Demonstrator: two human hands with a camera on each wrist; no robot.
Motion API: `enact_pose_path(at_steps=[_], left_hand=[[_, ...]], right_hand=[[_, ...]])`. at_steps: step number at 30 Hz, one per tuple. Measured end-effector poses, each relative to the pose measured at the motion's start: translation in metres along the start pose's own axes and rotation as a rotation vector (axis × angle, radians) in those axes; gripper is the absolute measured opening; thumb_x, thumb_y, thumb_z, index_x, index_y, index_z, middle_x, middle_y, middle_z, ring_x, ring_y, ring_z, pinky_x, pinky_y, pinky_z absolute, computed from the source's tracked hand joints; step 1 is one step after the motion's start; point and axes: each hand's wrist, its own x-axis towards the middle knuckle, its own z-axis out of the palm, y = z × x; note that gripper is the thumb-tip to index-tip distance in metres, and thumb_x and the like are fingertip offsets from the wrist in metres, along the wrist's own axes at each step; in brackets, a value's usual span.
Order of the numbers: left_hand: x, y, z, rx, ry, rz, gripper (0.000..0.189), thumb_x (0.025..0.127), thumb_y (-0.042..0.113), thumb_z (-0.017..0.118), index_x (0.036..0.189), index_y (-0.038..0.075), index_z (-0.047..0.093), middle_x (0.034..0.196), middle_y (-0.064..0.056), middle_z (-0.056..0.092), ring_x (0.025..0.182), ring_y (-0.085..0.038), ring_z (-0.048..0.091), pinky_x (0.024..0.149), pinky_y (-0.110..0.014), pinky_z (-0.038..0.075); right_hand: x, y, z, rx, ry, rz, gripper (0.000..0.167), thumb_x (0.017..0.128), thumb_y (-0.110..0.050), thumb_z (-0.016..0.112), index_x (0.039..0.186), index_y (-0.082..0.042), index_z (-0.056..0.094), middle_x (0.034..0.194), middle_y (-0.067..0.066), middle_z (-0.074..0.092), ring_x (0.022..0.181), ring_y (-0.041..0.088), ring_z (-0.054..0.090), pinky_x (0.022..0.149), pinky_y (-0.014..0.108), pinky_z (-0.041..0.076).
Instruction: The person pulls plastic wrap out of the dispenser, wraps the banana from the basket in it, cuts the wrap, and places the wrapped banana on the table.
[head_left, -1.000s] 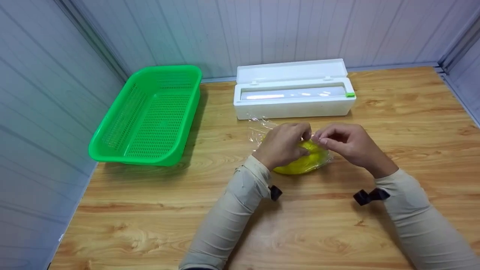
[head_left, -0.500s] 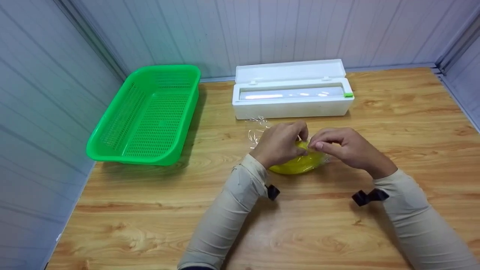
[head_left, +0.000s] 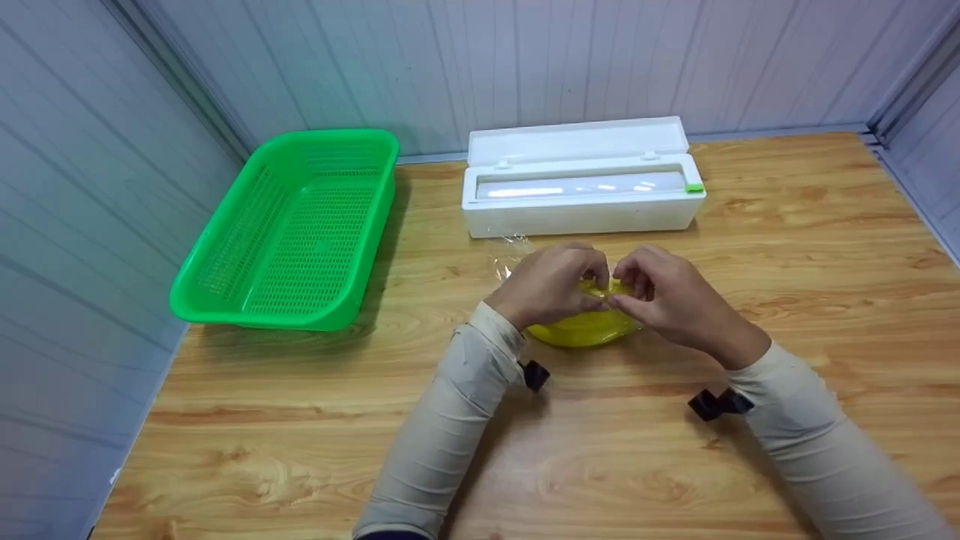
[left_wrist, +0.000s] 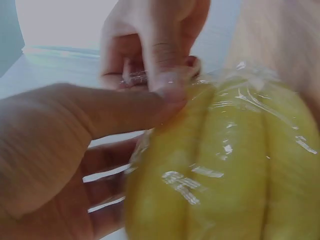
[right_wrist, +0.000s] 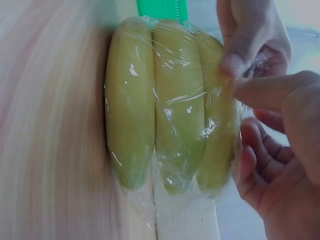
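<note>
Several yellow bananas (head_left: 581, 332) lie side by side on the table, covered in clear cling film (right_wrist: 170, 107). In the head view both hands are over them. My left hand (head_left: 551, 286) pinches the film at the bananas' edge, thumb on top. My right hand (head_left: 671, 304) pinches the film right beside it, and the two thumb tips meet there. The left wrist view has the right hand (left_wrist: 155, 40) above the left thumb, with a twist of film between its fingers. Loose film (head_left: 508, 251) sticks out beyond the left hand, which partly hides the bananas.
Behind the hands stands a white cling film box (head_left: 585, 217), lid up, with a roll inside and a green slider (head_left: 694, 188) at its right end. A green plastic basket (head_left: 360, 277) sits at the left. Panel walls border the wooden table (head_left: 600, 450).
My right hand has shifted left, and its thumb has come up against the left thumb over the bananas. The left hand has moved only slightly and keeps pinching the film.
</note>
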Motion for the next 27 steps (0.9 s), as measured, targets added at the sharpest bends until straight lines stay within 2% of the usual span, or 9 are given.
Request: enact_pose_path(at_steps=[5,7,10,14,17,20,24,27], left_hand=[[-0.002,-0.009,-0.01,-0.156,0.008,0.019,0.017,0.088,0.025,0.08,0.095,0.011,0.072,0.093,0.007,0.069,0.092,-0.008,0.062,0.087,-0.024,0.05],[-0.003,-0.013,-0.012,-0.209,0.032,0.0,0.014,0.091,0.024,0.076,0.097,0.011,0.073,0.093,0.007,0.07,0.091,-0.007,0.063,0.087,-0.025,0.051],[-0.002,-0.016,-0.012,-0.248,0.076,-0.066,0.012,0.097,0.021,0.068,0.103,0.012,0.073,0.099,0.006,0.07,0.093,-0.006,0.063,0.087,-0.025,0.051],[0.002,-0.021,-0.007,-0.157,0.115,-0.144,0.018,0.1,0.018,0.063,0.115,0.015,0.072,0.113,0.004,0.07,0.107,-0.01,0.062,0.094,-0.026,0.048],[0.004,-0.025,-0.001,-0.071,0.108,-0.188,0.022,0.098,0.017,0.064,0.118,0.015,0.072,0.123,0.003,0.068,0.117,-0.014,0.059,0.1,-0.031,0.045],[0.006,-0.03,0.004,-0.039,0.087,-0.24,0.026,0.096,0.017,0.065,0.121,0.017,0.073,0.128,0.003,0.066,0.122,-0.015,0.057,0.101,-0.034,0.045],[0.007,-0.032,0.006,-0.039,0.071,-0.311,0.027,0.094,0.019,0.066,0.119,0.019,0.075,0.126,0.003,0.068,0.12,-0.015,0.058,0.099,-0.035,0.046],[0.007,-0.032,0.006,-0.024,0.072,-0.339,0.021,0.094,0.022,0.067,0.112,0.021,0.078,0.12,0.005,0.07,0.117,-0.014,0.061,0.096,-0.035,0.047]], right_hand=[[0.0,0.0,0.001,-0.142,0.005,-0.002,0.035,0.08,-0.012,0.085,0.101,-0.004,0.059,0.095,0.007,0.055,0.083,0.021,0.057,0.068,0.035,0.051],[0.0,0.002,0.001,-0.158,-0.003,0.017,0.036,0.08,-0.017,0.085,0.101,-0.006,0.058,0.099,0.008,0.053,0.088,0.024,0.057,0.072,0.038,0.051],[-0.001,0.007,0.003,-0.154,-0.019,0.044,0.036,0.081,-0.019,0.084,0.101,-0.007,0.057,0.103,0.008,0.052,0.094,0.025,0.055,0.077,0.041,0.049],[-0.001,0.012,0.005,-0.143,-0.029,0.042,0.035,0.081,-0.019,0.083,0.1,-0.008,0.057,0.102,0.007,0.054,0.096,0.025,0.052,0.081,0.042,0.046],[-0.001,0.013,0.007,-0.146,-0.026,0.021,0.035,0.08,-0.018,0.083,0.1,-0.008,0.057,0.101,0.006,0.056,0.096,0.025,0.051,0.082,0.043,0.044],[0.0,0.013,0.008,-0.151,-0.029,0.0,0.035,0.08,-0.019,0.082,0.101,-0.008,0.056,0.101,0.006,0.056,0.095,0.025,0.051,0.081,0.042,0.044],[-0.001,0.013,0.009,-0.147,-0.037,-0.018,0.034,0.08,-0.019,0.082,0.1,-0.007,0.056,0.099,0.004,0.056,0.093,0.023,0.049,0.079,0.04,0.042],[-0.001,0.014,0.01,-0.138,-0.041,-0.027,0.035,0.08,-0.02,0.082,0.099,-0.007,0.056,0.098,0.004,0.056,0.094,0.023,0.049,0.079,0.039,0.042]])
